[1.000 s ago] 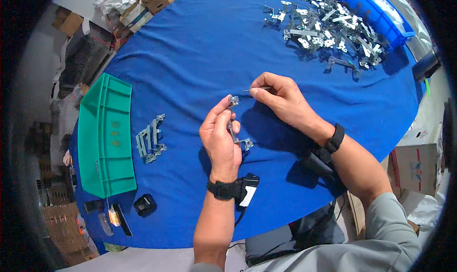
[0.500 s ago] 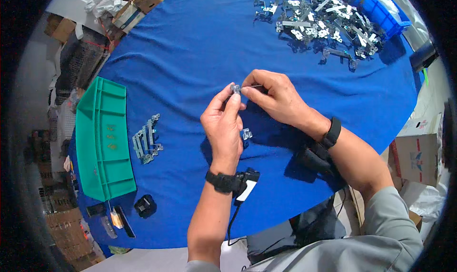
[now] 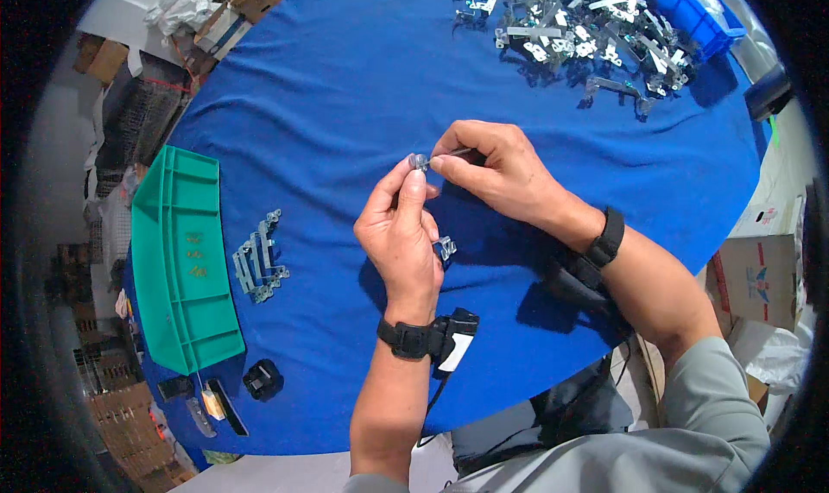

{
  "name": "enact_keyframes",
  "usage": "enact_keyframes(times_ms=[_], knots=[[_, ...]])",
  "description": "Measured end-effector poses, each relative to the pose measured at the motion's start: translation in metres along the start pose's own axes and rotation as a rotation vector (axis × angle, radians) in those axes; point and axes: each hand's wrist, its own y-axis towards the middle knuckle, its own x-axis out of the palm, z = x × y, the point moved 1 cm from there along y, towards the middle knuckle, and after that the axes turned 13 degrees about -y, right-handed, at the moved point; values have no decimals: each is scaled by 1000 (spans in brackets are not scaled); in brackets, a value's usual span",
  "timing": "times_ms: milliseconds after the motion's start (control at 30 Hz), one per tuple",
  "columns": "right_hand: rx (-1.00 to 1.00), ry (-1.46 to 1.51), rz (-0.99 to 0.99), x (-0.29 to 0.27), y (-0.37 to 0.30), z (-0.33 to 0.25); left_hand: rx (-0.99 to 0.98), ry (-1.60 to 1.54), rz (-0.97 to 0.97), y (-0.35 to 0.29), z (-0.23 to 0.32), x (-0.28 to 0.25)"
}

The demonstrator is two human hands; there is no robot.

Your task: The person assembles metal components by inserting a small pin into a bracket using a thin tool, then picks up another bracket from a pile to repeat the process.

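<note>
My left hand (image 3: pixel 399 243) is closed on a silvery metal bracket (image 3: pixel 446 249). One end of the bracket sticks up between thumb and fingertips, and the other shows beside the palm; the fingers hide its middle. In a pinch, my right hand (image 3: pixel 509 169) holds a thin dark tool (image 3: pixel 466 153), its shaft passing between thumb and forefinger. The tool's tip meets or nearly meets the bracket's upper end; its exact kind cannot be made out. A short row of similar brackets (image 3: pixel 259 262) lies on the blue cloth to the left of my hands.
A green divided tray (image 3: pixel 179 320) at the left holds a few small brass-coloured pieces (image 3: pixel 197 255). Loose brackets form a pile (image 3: pixel 596 40) at the far right, beside a blue crate (image 3: pixel 721 40). A black block (image 3: pixel 262 378) lies near the tray on the blue cloth (image 3: pixel 345 79).
Both hands have shifted slightly left in the picture, still on the bracket and tool. More of the tool's dark shaft shows. The surroundings have shifted a little with the view.
</note>
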Motion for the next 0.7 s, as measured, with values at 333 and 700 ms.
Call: enact_keyframes(times_ms=[333, 700], knots=[[-11, 17, 13, 2, -1, 0, 118, 94, 12, -2, -2, 2], [54, -104, -88, -1, 1, 0, 109, 136, 35, -2, 4, -1]])
